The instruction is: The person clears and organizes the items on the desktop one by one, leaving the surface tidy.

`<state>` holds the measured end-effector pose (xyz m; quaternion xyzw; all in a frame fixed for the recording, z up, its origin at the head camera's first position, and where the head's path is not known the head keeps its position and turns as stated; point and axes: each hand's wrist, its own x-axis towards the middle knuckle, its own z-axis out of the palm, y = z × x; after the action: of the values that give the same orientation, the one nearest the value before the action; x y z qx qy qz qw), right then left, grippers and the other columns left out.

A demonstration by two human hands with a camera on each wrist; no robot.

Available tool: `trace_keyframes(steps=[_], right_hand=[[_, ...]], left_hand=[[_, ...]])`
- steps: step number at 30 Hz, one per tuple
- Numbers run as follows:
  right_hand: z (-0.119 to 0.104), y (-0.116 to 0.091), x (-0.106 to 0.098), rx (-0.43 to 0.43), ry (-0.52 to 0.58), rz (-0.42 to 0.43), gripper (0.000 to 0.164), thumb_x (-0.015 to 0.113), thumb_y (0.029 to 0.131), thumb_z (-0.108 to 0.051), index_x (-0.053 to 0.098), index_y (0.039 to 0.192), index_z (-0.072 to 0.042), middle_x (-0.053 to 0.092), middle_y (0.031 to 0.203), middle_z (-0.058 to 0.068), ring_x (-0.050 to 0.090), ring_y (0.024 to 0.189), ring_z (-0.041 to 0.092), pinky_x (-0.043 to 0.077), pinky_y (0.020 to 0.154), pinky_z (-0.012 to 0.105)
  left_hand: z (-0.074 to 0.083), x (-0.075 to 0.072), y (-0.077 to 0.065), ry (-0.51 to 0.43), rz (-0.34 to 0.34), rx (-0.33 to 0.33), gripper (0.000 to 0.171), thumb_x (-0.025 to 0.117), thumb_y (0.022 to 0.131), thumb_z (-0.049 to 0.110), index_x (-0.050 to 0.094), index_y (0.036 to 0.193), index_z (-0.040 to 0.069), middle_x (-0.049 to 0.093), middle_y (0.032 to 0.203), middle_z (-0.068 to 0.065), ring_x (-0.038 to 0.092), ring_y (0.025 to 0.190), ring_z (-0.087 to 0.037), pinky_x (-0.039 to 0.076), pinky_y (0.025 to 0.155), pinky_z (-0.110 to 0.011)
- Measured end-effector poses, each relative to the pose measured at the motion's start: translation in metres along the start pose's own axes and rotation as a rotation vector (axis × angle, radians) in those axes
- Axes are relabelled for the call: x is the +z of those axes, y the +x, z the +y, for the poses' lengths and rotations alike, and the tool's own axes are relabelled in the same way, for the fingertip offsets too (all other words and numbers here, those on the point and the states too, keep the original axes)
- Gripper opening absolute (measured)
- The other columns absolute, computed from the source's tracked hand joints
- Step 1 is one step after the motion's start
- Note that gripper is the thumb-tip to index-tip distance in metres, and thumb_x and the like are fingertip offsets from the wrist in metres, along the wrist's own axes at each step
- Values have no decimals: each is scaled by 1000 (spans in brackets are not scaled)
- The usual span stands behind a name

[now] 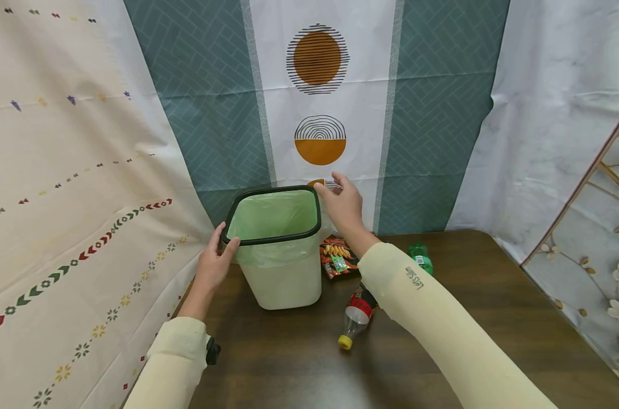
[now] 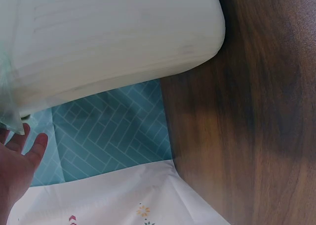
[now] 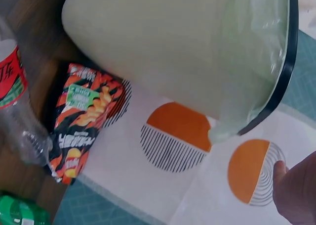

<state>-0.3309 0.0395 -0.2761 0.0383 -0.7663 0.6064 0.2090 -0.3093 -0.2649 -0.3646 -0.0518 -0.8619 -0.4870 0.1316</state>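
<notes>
A white trash bin (image 1: 283, 281) with a black rim (image 1: 270, 240) stands on the table. A thin translucent green bag (image 1: 275, 216) lines it and is folded over the outside below the rim. My left hand (image 1: 217, 261) is at the rim's near left corner, thumb in front and fingers along the side. In the left wrist view its fingers (image 2: 39, 146) are spread at the hanging bag edge. My right hand (image 1: 344, 204) is raised beside the rim's far right corner, its thumb near the rim. The right wrist view shows that hand (image 3: 298, 190) apart from the bin.
Right of the bin lie an orange and black snack packet (image 1: 338, 258), a clear plastic bottle (image 1: 357, 312) with a red label and yellow cap, and a green bottle (image 1: 420, 257). Hanging cloths (image 1: 212, 113) enclose the wooden table (image 1: 289, 358) at the back and sides.
</notes>
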Motion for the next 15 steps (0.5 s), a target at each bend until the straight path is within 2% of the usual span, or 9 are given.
trace_keyframes(steps=[10, 15], right_hand=[[15, 5, -28, 40, -18, 27, 61, 67, 95, -39, 49, 147, -12, 48, 147, 8, 50, 129, 25, 46, 101, 42], [23, 8, -42, 44, -60, 43, 62, 66, 95, -40, 48, 148, -12, 48, 148, 9, 49, 130, 25, 45, 102, 43]], left_hand=[[-2, 1, 2, -14, -3, 20, 73, 50, 101, 51, 18, 161, 24, 21, 161, -16, 28, 145, -33, 30, 112, -52], [-3, 0, 2, -19, -3, 15, 73, 50, 101, 51, 18, 161, 25, 21, 162, -15, 29, 144, -33, 29, 113, -52]])
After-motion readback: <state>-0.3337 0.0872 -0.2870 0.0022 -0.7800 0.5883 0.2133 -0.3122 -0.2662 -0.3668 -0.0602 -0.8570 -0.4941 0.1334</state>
